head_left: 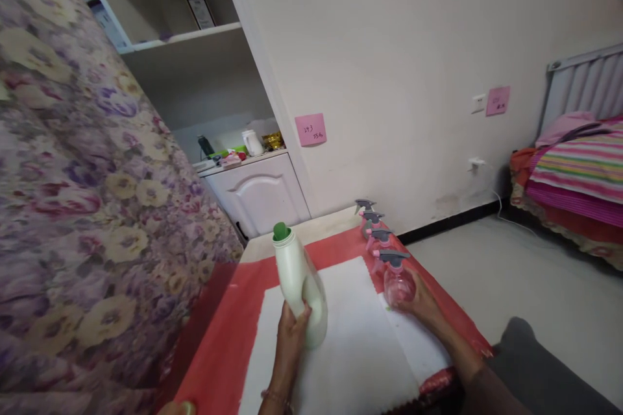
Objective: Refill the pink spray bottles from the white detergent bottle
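My left hand (293, 324) is closed around the handle of a pale green jug-shaped bottle (291, 269). The bottle leans a little to the left, and a green piece (280, 231) shows at its open-looking neck. My right hand (422, 298) wraps round the pink, see-through body of a spray bottle (396, 284) with a grey trigger head. Behind it, more such spray bottles (379, 240) stand in a row along the table's right side. White sheets (360, 337) lie under both hands on the red-covered table (224, 298).
A flowered curtain (97, 220) hangs close on the left. Beyond the table are a white cabinet (267, 191) with small items on its shelf and a wall with pink notes (310, 130). A bed (579, 168) stands at right. Something small at the bottom left edge is cut off.
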Demonstrator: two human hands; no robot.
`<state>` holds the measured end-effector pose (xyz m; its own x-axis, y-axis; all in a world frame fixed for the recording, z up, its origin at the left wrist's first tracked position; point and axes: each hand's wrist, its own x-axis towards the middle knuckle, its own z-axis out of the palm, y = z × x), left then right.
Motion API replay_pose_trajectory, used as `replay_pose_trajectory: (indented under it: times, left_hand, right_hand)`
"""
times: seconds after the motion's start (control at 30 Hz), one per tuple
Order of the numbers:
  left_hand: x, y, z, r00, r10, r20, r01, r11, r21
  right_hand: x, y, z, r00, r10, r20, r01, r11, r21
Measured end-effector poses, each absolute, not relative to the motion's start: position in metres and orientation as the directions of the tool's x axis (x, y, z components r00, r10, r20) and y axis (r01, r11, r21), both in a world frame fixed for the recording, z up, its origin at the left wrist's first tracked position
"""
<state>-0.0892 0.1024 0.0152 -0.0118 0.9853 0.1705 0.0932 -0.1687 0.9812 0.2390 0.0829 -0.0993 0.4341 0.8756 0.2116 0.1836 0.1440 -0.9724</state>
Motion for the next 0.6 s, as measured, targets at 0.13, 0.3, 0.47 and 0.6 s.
replay_pose_trajectory:
  times: [0.13, 0.3, 0.47, 0.6]
  left_hand:
    - [-0.089, 0.103, 0.012, -0.018, 0.986, 0.166, 0.118, -0.163, 0.98]
    - [-0.087, 0.09, 0.011, -0.094, 0.98, 0.173, 0.226, -0.148, 0.963]
    - [-0.083, 0.06, 0.016, -0.376, 0.878, 0.297, 0.292, -0.192, 0.937]
    - [-0.06, 0.036, 0.02, -0.13, 0.95, 0.283, 0.298, -0.235, 0.925]
  right_hand:
    - [0.239, 0.082, -0.097, 0.441, 0.875, 0.199, 0.196, 0.122, -0.973]
    - [0.233, 0.077, -0.088, 0.437, 0.88, 0.187, 0.214, 0.101, -0.972]
    - [0.221, 0.065, -0.067, 0.457, 0.87, 0.188, 0.223, 0.093, -0.97]
    - [0.198, 0.051, -0.049, 0.42, 0.878, 0.229, 0.226, 0.143, -0.963]
